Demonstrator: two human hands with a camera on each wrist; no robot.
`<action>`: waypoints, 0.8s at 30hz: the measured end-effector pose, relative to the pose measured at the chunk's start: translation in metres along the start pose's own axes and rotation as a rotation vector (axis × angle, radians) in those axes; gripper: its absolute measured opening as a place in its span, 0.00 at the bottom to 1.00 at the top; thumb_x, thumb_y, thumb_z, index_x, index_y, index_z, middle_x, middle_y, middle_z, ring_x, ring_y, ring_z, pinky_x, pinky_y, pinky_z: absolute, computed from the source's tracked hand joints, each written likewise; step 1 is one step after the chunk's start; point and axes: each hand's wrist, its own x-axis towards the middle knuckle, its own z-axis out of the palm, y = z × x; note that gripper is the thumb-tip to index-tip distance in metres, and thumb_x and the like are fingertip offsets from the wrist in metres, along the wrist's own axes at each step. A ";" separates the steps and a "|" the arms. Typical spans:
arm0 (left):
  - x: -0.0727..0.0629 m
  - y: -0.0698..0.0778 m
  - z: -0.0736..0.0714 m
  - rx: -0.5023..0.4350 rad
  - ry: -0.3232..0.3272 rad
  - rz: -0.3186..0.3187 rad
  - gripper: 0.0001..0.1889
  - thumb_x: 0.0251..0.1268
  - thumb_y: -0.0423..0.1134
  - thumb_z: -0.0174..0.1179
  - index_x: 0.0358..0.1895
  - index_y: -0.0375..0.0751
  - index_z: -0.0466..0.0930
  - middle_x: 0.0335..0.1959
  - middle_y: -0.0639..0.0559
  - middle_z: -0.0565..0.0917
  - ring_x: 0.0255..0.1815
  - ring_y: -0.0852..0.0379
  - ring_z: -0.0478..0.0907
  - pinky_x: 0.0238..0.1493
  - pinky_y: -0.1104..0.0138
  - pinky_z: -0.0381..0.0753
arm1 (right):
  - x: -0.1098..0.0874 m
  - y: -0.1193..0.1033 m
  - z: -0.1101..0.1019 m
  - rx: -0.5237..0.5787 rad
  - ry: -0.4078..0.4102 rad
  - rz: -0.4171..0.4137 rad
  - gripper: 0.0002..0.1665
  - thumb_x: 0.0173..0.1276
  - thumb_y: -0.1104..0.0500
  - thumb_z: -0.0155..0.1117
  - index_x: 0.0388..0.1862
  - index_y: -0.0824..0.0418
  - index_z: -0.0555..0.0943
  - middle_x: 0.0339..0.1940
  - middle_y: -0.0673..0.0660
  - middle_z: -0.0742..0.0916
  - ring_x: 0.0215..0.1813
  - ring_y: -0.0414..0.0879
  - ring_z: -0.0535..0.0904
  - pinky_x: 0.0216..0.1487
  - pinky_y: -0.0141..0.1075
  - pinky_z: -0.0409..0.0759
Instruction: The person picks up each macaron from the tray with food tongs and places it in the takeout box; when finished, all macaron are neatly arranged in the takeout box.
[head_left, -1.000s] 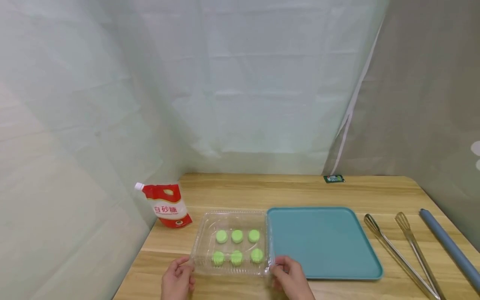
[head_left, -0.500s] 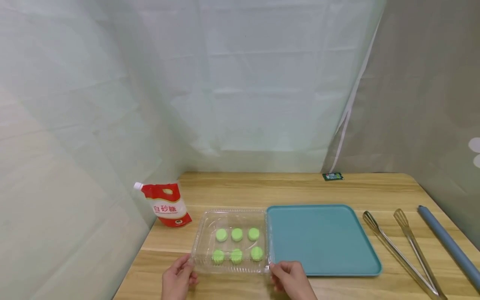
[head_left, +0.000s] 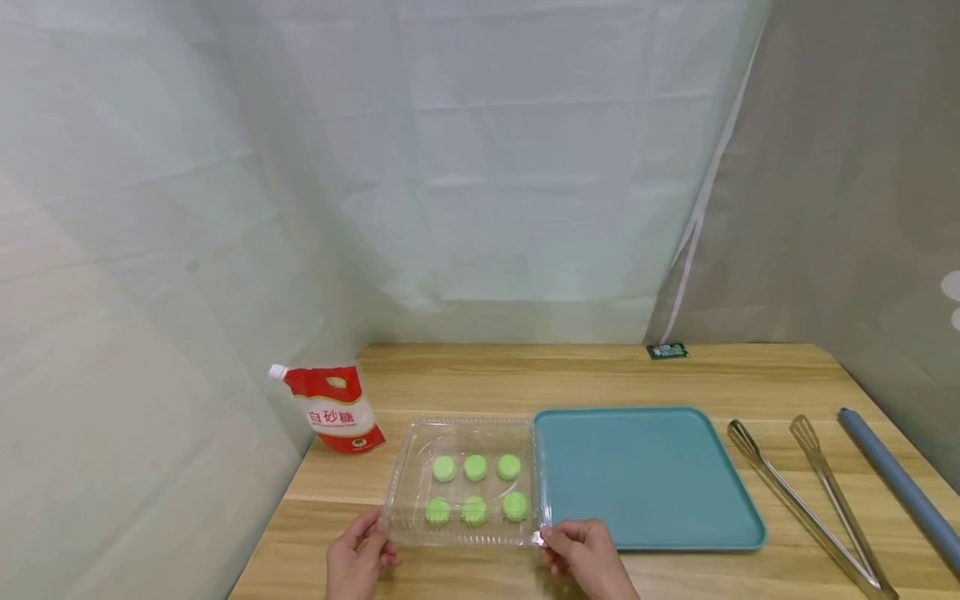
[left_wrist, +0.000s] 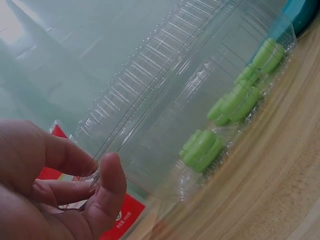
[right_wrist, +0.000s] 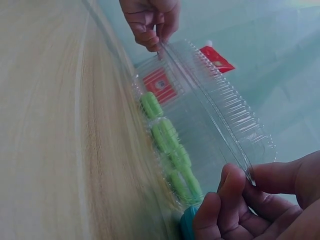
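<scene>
A clear plastic clamshell box [head_left: 465, 540] lies on the wooden table with several green macarons [head_left: 475, 467] inside in two rows. Its lid is down over them. At the front left corner, my left hand [head_left: 358, 552] pinches the box's rim between thumb and fingers. My right hand [head_left: 587, 554] pinches the rim at the front right corner. From the left wrist view, the thumb [left_wrist: 112, 175] presses against the rim edge, and the macarons [left_wrist: 202, 150] show through the side wall. The right wrist view has both hands on the same long rim [right_wrist: 215, 120].
Right of the box lies a blue tray [head_left: 645, 479], close against its side. Metal tongs [head_left: 798, 508] and a grey-blue rod [head_left: 900, 487] lie farther right. A red and white sugar pouch [head_left: 335, 410] stands at the back left. A small dark green packet [head_left: 667, 351] lies at the far edge.
</scene>
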 end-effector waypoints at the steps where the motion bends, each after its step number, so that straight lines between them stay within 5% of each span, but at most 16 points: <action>1: 0.000 0.000 0.000 -0.006 -0.003 0.004 0.22 0.72 0.24 0.50 0.65 0.13 0.64 0.38 0.42 0.79 0.28 0.57 0.78 0.29 0.65 0.84 | 0.000 0.000 0.000 0.003 0.001 -0.003 0.19 0.72 0.64 0.60 0.34 0.84 0.80 0.20 0.52 0.82 0.22 0.39 0.74 0.26 0.29 0.76; 24: 0.010 0.003 0.001 -0.087 -0.017 -0.001 0.25 0.72 0.24 0.49 0.68 0.16 0.61 0.35 0.46 0.78 0.27 0.59 0.77 0.28 0.68 0.82 | 0.006 -0.004 0.008 0.023 0.057 0.010 0.21 0.74 0.63 0.59 0.35 0.85 0.78 0.20 0.51 0.81 0.22 0.41 0.73 0.25 0.30 0.75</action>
